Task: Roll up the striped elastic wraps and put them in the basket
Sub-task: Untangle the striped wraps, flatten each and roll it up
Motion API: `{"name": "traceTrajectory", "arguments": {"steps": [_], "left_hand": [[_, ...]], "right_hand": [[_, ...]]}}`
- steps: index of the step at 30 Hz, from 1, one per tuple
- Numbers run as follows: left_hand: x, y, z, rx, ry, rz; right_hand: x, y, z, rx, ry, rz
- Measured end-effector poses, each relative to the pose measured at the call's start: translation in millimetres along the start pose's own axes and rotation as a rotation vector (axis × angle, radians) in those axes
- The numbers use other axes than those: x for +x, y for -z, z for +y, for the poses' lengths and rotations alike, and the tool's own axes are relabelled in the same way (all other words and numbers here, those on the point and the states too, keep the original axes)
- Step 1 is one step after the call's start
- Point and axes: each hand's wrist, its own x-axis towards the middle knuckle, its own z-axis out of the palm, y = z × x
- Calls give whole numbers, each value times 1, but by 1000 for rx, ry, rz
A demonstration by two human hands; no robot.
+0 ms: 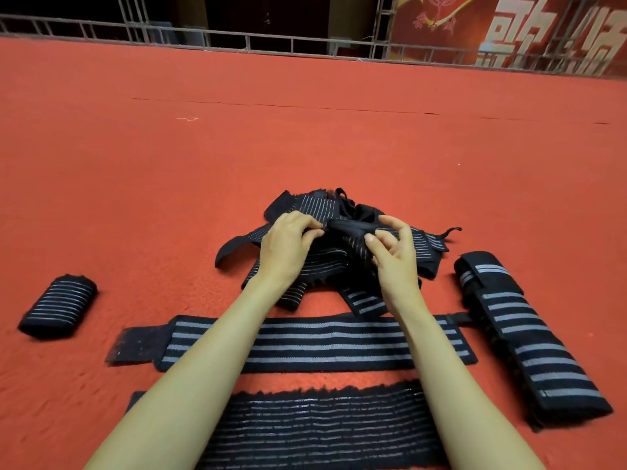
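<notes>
Striped elastic wrap [349, 228] is pinched at each side by curled fingers of the left hand [288, 247] and right hand [395, 262].

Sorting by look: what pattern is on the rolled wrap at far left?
The rolled wrap is black with thin grey stripes; head view.

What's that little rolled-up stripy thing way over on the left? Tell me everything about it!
The rolled-up wrap is a black, stretchy-looking fabric band with thin grey stripes going round it, wound into a short, chunky roll. Its edges look a bit fuzzy. It lies on its side, slanted, on the red carpet, on its own at the left. Only the carpet touches it.
</notes>
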Motion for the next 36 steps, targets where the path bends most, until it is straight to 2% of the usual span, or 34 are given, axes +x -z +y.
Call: {"name": "traceTrajectory", "arguments": {"steps": [2, 4, 7, 10, 13, 15, 17, 20, 22, 24, 27, 31, 33, 36], "left_hand": [[-1, 2, -9, 53, 17, 20], [-3, 3, -24, 86, 68, -70], [-13, 7, -26, 5, 21, -241], [-32, 25, 5, -280, -30, -180], [-55, 46, 35, -581, 71, -196], [-66, 61, 47, -655, 135, -198], [-74, 74, 51, -630, 143, -234], [-87, 84, 46, -377, 32, -286], [-96, 89, 42, -177, -99, -164], [-105, 97, 37, -114, -150, -14], [-127, 112, 27, -44, -112, 49], [-158, 126, 4, 6, -15, 51], [-168, 130, 1, -88, 78, 36], [-174, 130, 3, -238, 218, 15]], "right_hand": [[3, 9, 5, 18, -9, 142], [2, 20, 6, 28, -3, 216], [-14, 25, 4, -111, 21, 74], [-32, 19, -2, -199, 71, -22], [-52, 13, -17, -244, 126, -77], [-66, 10, -27, -291, 167, -106], [-78, 7, -35, -315, 195, -125], [-97, 3, -43, -307, 204, -129], [-112, 0, -46, -307, 208, -168], [-125, -2, -46, -341, 196, -244], [-134, -1, -45, -377, 127, -318], [-129, 6, -33, -491, 69, -219], [-125, 8, -27, -606, 119, -190], [-110, 7, -20, -777, 200, -231]]}}
